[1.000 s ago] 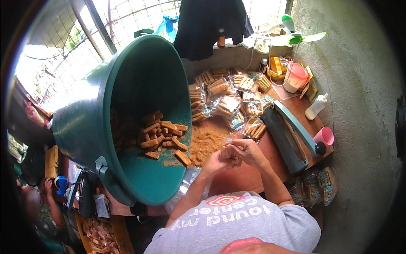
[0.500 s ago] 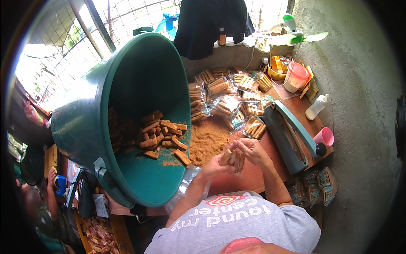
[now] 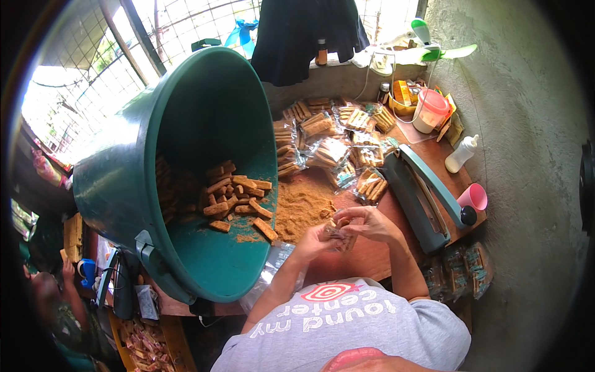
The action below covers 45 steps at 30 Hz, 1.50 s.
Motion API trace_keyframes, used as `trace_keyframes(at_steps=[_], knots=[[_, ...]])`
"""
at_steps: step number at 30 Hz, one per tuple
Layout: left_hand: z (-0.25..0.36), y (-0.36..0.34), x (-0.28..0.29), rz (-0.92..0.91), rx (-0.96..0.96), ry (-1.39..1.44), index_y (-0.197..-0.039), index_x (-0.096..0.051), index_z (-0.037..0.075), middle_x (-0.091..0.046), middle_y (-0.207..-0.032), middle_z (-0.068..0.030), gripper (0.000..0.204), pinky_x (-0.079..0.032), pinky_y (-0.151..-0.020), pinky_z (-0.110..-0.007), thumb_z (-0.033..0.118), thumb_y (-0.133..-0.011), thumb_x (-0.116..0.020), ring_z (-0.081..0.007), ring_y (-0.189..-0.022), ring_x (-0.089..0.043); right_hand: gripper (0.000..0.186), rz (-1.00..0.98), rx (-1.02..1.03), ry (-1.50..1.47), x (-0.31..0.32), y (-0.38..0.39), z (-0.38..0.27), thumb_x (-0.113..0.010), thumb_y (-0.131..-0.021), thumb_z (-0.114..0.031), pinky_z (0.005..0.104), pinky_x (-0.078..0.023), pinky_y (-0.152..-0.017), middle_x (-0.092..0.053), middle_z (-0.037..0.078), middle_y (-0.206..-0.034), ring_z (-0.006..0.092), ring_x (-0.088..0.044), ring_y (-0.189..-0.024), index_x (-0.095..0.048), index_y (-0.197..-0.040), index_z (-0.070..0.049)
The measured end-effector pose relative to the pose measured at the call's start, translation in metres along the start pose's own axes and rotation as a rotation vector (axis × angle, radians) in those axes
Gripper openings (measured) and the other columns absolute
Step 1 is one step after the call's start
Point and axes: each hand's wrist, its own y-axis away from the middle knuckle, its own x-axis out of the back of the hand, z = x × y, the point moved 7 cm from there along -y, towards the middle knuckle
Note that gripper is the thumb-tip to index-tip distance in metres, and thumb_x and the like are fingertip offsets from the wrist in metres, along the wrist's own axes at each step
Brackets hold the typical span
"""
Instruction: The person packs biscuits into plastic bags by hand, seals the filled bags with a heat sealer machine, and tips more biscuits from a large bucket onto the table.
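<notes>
Above the table edge, my left hand (image 3: 314,242) is closed around a small clear plastic bag of brown biscuit sticks (image 3: 341,239). My right hand (image 3: 370,224) pinches the bag at its upper edge, its fingers bent over the opening. The fingers partly cover the bag's contents. A heap of brown crumbs (image 3: 300,208) lies just beyond my left hand. To the left, a big green tub (image 3: 217,273) rests on its side with loose biscuit sticks (image 3: 238,197) inside. Filled bags (image 3: 331,152) are piled on the far side of the table.
A bag sealer (image 3: 421,201) stands right of my hands, near a pink cup (image 3: 473,197), a bottle (image 3: 462,154) and a lidded container (image 3: 431,110). More packed bags (image 3: 457,273) sit low on the right. Empty plastic bags (image 3: 273,270) lie by my left forearm. Another person (image 3: 71,304) is at far left.
My right hand has shifted slightly lower over the bag, its fingers curling closer to my left hand. The bag looks more gathered and tilted. The whole view has shifted slightly.
</notes>
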Motion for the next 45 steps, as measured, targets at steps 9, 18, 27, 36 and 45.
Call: trace_keyframes(at_steps=[9,18,27,36,45], knots=[[0.0,0.009,-0.009,-0.21,0.119,0.039,-0.112,-0.056,0.001,-0.063,-0.1,-0.003,0.036,-0.047,-0.079,-0.026,0.011,-0.08,-0.069,-0.0099,-0.09,-0.058,0.022,-0.113,0.039,-0.143,-0.003,0.003,0.004,-0.066,-0.076,-0.004,0.0265,-0.048,-0.076,-0.067,0.005,-0.09,0.0101,-0.06,-0.084,-0.067,-0.098,-0.003],[-0.005,0.004,-0.009,-0.14,0.081,0.075,-0.115,-0.053,0.002,-0.06,-0.105,-0.0035,0.043,-0.048,-0.078,-0.026,0.008,-0.076,-0.071,-0.011,-0.092,-0.058,0.019,-0.07,0.054,-0.089,-0.007,0.003,0.001,-0.069,-0.075,-0.006,0.026,-0.047,-0.074,-0.065,0.003,-0.086,0.0093,-0.058,-0.084,-0.067,-0.094,-0.005],[-0.008,0.011,-0.016,-0.13,0.252,0.247,-0.112,-0.054,0.001,-0.061,-0.1,-0.0051,0.041,-0.05,-0.078,-0.03,0.002,-0.074,-0.07,-0.0138,-0.09,-0.06,0.017,-0.01,0.092,-0.033,-0.002,0.002,0.006,-0.069,-0.075,-0.005,0.0251,-0.047,-0.071,-0.064,0.003,-0.081,0.0085,-0.057,-0.079,-0.067,-0.092,-0.004],[-0.022,0.011,-0.009,-0.172,0.23,0.284,-0.111,-0.054,0.003,-0.06,-0.102,-0.0058,0.033,-0.05,-0.079,-0.032,0.005,-0.08,-0.065,-0.0162,-0.092,-0.06,0.013,-0.145,0.047,-0.101,-0.012,0.0,0.003,-0.066,-0.076,0.0,0.0283,-0.048,-0.076,-0.065,0.007,-0.09,0.015,-0.059,-0.086,-0.067,-0.089,-0.001],[-0.007,0.01,-0.012,-0.138,0.177,0.492,-0.124,-0.043,0.003,-0.055,-0.114,-0.0086,0.036,-0.048,-0.085,-0.037,0.017,-0.092,-0.053,-0.0205,-0.103,-0.057,0.011,0.033,0.017,0.138,-0.006,-0.003,0.008,-0.065,-0.08,-0.008,0.0277,-0.046,-0.077,-0.063,0.007,-0.092,0.0157,-0.058,-0.084,-0.065,-0.088,-0.001]])
